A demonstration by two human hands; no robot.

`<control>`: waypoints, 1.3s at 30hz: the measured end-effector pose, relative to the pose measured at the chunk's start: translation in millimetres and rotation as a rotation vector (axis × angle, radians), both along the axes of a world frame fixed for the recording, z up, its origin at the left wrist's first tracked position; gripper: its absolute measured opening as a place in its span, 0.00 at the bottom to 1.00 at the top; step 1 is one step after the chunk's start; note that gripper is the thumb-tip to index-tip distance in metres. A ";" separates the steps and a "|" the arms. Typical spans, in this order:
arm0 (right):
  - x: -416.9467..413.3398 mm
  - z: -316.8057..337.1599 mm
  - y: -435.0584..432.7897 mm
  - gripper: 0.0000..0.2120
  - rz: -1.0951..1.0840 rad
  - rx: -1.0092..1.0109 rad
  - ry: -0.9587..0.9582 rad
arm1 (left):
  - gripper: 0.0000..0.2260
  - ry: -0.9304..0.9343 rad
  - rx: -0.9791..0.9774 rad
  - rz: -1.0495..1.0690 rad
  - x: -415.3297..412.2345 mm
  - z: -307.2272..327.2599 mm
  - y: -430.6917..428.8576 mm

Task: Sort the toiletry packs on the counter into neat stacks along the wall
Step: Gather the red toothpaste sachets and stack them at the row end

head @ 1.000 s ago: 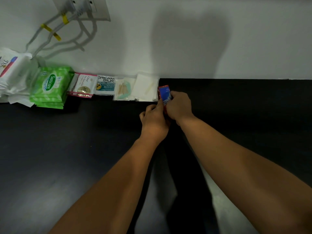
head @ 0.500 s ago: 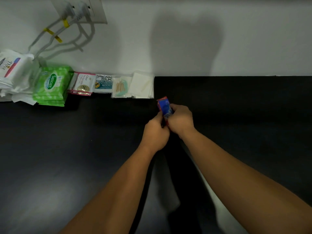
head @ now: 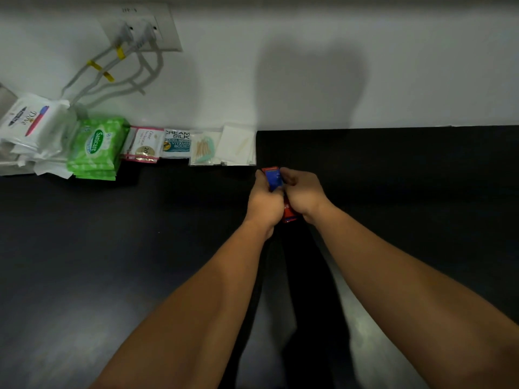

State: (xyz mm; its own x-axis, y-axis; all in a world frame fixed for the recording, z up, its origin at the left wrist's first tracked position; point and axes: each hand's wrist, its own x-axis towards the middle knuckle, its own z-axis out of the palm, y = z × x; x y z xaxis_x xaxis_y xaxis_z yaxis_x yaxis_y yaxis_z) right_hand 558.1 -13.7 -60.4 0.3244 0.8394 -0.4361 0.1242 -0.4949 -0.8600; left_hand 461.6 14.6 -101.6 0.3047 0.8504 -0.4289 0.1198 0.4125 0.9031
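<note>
Head view shows the left hand (head: 265, 203) and right hand (head: 302, 196) both clenched round a small bundle of red-and-blue sachets (head: 273, 178) over the black counter (head: 421, 178), near the white packets (head: 237, 146) by the wall (head: 421, 80), and squeezed unevenly the bundle could, I'd guess, fan out

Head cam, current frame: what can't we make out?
Held blue-and-red packs: head view, left hand and right hand cover most of them; count and print unclear.
White Dove packs: head view, stack cut off by the left edge.
Wall plate label: head view, too small to read.
</note>
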 end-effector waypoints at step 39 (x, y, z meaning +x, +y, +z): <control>-1.9 -58.6 -70.5 0.31 0.171 0.153 -0.745 | 0.28 0.756 0.719 -0.499 3.1 4.3 38.1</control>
State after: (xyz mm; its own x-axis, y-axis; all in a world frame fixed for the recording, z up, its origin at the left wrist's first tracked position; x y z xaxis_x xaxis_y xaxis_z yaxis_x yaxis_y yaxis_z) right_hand 556.3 -84.3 -119.0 0.3472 0.9373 -0.0295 0.7600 -0.2996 -0.5767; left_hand 464.7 52.7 -97.3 0.5471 0.8297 -0.1111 0.7350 -0.4126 0.5381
